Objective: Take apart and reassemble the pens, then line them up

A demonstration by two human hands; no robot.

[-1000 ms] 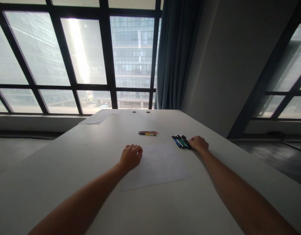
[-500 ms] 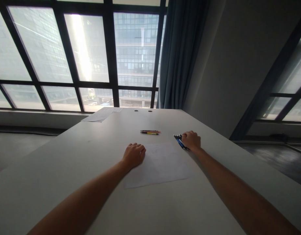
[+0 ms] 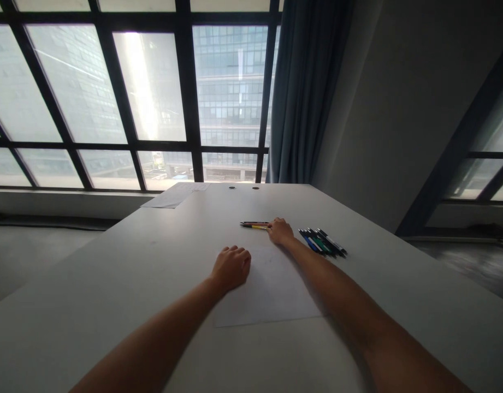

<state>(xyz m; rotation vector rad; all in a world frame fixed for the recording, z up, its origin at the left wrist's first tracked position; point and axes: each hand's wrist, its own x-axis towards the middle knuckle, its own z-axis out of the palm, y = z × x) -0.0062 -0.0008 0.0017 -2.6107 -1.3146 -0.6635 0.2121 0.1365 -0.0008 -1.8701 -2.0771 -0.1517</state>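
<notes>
Curled into a loose fist, my left hand (image 3: 231, 267) rests over the left edge of a white sheet of paper (image 3: 271, 297); nothing shows in it. My right hand (image 3: 280, 231) is beyond the sheet, its fingers closed at the right end of a yellow pen (image 3: 256, 227). A dark pen with some red (image 3: 251, 222) lies alongside that one, and its right end meets my fingers too. To the right of my right hand several pens (image 3: 323, 243) with blue, green and black barrels lie side by side at a slant. My right fingertips are partly hidden.
The long white table (image 3: 185, 240) runs toward the window. Other papers (image 3: 169, 197) lie at its far left edge, and two dark round holes (image 3: 232, 188) are near the far end. A blue curtain (image 3: 296, 98) hangs behind, at the right.
My right hand has left the blue, green and black pens and moved left to the yellow pen. More of the slanted row now shows. My left hand stays on the sheet.
</notes>
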